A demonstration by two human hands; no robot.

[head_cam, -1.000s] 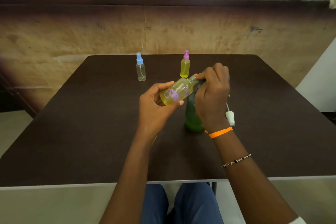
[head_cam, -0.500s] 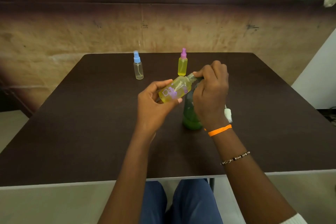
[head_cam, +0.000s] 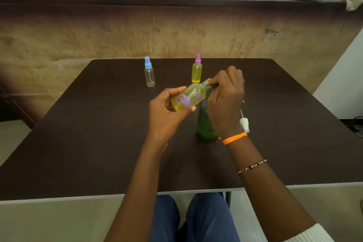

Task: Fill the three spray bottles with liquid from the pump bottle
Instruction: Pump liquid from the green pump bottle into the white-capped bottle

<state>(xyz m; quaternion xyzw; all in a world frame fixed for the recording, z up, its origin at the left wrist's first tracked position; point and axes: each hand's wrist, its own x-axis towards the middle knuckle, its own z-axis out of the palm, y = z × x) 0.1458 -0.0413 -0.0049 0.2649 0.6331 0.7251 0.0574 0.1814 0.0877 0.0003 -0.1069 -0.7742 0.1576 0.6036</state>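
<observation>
Two hands meet above the middle of the dark brown worktop [head_cam: 78, 143]. The left hand [head_cam: 167, 112] has its fingers and thumb curled around the lower half of a spray bottle with purple print [head_cam: 188, 98], which is tilted with its open neck pointing up and to the right. This bottle is filled with yellow liquid. The right hand [head_cam: 225, 100] is curled over the top of the green pump bottle [head_cam: 204, 124], its fingertips closed on the pump head right at the tilted bottle's neck; the nozzle itself is hidden by the fingers. The pump bottle stands upright on the worktop, just under and behind the right hand, with green liquid visible low in its body.

A white spray cap [head_cam: 244, 124] with its thin dip tube lies on the worktop just right of the right wrist, which wears an orange band [head_cam: 234, 138]; a beaded bracelet [head_cam: 252, 166] sits further up the forearm.

Toward the far edge of the worktop stand two more bottles, both upright and well apart from each other. The pink-capped spray bottle [head_cam: 196, 70] is full of yellow liquid and stands just behind the held bottle. The blue-capped spray bottle [head_cam: 149, 73] to its left is clear, with almost no liquid showing inside.
</observation>
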